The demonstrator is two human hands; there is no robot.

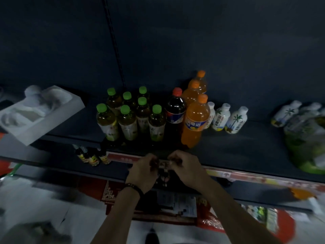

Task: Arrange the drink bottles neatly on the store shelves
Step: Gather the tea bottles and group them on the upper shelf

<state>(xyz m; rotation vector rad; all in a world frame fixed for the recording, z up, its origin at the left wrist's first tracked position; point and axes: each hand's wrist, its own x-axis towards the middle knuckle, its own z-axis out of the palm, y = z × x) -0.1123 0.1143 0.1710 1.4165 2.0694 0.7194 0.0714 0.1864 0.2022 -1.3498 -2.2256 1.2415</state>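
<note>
Bottles stand in a group on the dark shelf [246, 147], toward its near edge. Seven green-capped tea bottles [127, 122] are packed upright at the left of the group. Just right of them is a dark cola bottle [175, 111] with a red cap, touching three orange soda bottles [195, 122] lined up from near to far. Right of those are three small white bottles [235, 120] with palm-tree labels, standing close together. More white bottles [286, 111] sit well apart at the far right, above a green bag [306, 147]. A white foam tray [40, 111] rests at the left end of the shelf.

Near the shelf's front edge, the left hand [142, 170], with a beaded bracelet [133, 188] on its wrist, and the right hand [186, 166] meet. Both have curled fingers pinching a small pale thing [164, 163] between them; it is too blurred to identify. A few tiny dark bottles [93, 156] hang near the red price strip [123, 158], left of the hands.
</note>
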